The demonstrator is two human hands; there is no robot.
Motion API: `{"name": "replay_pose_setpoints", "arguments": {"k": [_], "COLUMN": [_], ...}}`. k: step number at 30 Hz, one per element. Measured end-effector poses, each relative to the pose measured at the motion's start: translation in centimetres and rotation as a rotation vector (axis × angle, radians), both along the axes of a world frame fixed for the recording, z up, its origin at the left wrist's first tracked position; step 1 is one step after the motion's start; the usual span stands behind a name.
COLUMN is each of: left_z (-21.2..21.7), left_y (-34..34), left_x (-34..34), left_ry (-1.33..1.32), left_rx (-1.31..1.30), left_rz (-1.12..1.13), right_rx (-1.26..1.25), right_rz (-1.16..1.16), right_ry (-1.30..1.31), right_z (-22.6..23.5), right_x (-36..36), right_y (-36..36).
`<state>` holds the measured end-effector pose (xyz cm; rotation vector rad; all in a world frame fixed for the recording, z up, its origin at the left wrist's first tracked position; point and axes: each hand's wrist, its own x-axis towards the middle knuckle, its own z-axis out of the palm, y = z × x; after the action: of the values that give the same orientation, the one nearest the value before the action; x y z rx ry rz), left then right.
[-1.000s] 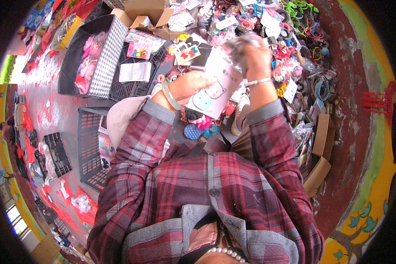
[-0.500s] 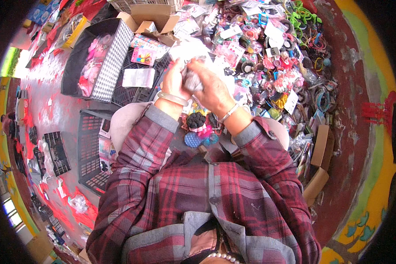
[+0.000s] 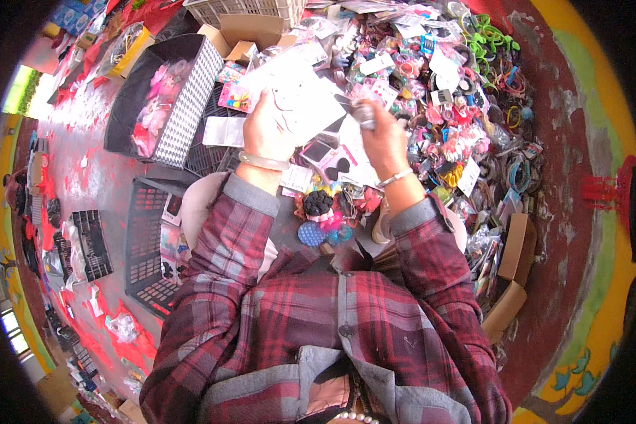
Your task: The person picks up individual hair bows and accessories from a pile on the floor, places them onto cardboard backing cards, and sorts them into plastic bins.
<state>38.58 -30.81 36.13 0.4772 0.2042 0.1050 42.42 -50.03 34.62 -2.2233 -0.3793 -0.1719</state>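
Note:
My left hand (image 3: 267,131) grips a clear plastic packet with a white card inside (image 3: 300,99), held up over the pile. My right hand (image 3: 379,131) is closed around a small grey bundle (image 3: 364,112) at the packet's right edge. Both wrists wear bangles, and plaid sleeves run down to the lower edge. Below the hands lie a black scrunchie (image 3: 319,203), pink hair ties and a blue mesh disc (image 3: 309,234).
A big heap of packaged hair accessories and coloured bands (image 3: 466,106) spreads right of the hands. A black crate with pink items (image 3: 159,106) stands at the left, another black crate (image 3: 148,247) lower left. Cardboard boxes (image 3: 512,272) sit at the right, a white basket (image 3: 247,10) at the top.
The hands have moved up and away from my body. The left hand now holds the clear packet raised, and the right hand has shifted right with the small bundle.

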Motion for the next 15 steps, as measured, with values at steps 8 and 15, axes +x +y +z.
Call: {"name": "replay_pose_setpoints", "arguments": {"k": [8, 15], "left_z": [-0.4, -2.3], "left_y": [-2.8, -5.0], "left_x": [-1.2, -1.0], "left_ry": [0.001, -0.041], "left_rx": [0.398, -0.261], "left_rz": [-0.005, -0.203], "right_rx": [0.393, 0.055], "right_rz": [0.19, 0.331], "right_ry": [-0.296, -0.277], "right_z": [1.9, 0.2], "right_x": [-1.7, -2.4], "right_y": [1.6, 3.2]}}
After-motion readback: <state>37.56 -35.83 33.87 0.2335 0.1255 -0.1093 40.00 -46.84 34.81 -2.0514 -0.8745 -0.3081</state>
